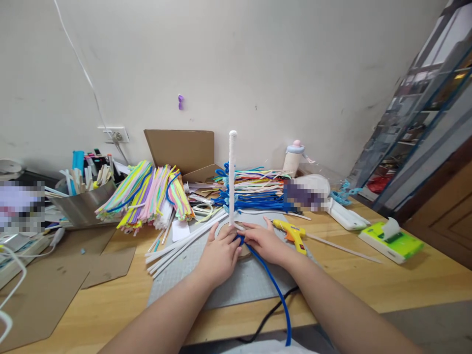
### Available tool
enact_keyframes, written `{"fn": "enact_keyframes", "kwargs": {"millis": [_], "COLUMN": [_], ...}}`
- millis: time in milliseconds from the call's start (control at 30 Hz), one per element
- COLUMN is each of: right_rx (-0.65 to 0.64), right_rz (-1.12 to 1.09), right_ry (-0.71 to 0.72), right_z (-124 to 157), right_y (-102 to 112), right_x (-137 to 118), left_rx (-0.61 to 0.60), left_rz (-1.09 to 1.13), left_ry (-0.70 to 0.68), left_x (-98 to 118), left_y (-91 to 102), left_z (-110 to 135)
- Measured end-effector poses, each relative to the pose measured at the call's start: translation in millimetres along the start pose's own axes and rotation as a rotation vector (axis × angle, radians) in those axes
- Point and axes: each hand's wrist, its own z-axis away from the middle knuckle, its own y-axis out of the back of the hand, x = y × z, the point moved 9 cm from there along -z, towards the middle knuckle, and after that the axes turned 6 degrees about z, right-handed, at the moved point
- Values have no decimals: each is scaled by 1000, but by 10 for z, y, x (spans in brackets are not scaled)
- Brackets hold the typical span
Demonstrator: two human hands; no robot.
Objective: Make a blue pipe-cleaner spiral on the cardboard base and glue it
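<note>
A white wrapped post point(232, 177) stands upright on a round cardboard base point(223, 229) that rests on a grey cutting mat point(239, 285). My left hand point(218, 256) lies over the base with its fingers closed on the end of a blue pipe cleaner point(275, 290). My right hand point(266, 243) sits just right of the post, fingers pinched on the same blue end at the base. The blue pipe cleaner trails back toward me past the table's front edge.
Bundles of coloured pipe cleaners point(147, 194) and a blue pile point(254, 194) lie behind the mat, white ones point(180, 243) to its left. A yellow glue gun point(291, 231) lies right of my hand. A steel bowl of tools point(83, 201), cardboard sheets point(55, 285) and a green tissue pack point(393, 241) are around.
</note>
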Motion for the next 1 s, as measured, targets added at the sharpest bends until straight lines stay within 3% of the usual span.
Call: {"fn": "enact_keyframes", "kwargs": {"millis": [167,400,600,733,800,900,1000], "right_rx": [0,-2,2,14,13,9,16], "right_rz": [4,6,-13,-14,-16,-20,-22], "right_ry": [1,-2,-14,-14,-16,-16,-8], "right_z": [-7,-4,-12,-11,-12,-11,-9], "right_y": [6,8,3,24,33,39,41], "right_x": [-22,-25,3,-3,-6,-7,-8], "left_rx": [-84,-167,-89,-6,-112,-386,-490], "left_rz": [-56,-8,83,142,197,310,400], "left_ry": [-54,-18,19,10,-25,-104,-158], "left_x": [30,-57,-41,265,539,958,1173], "left_y": [-86,-135,7,159,58,-280,-503], "left_z": [-26,-44,-9,23,83,270,420]}}
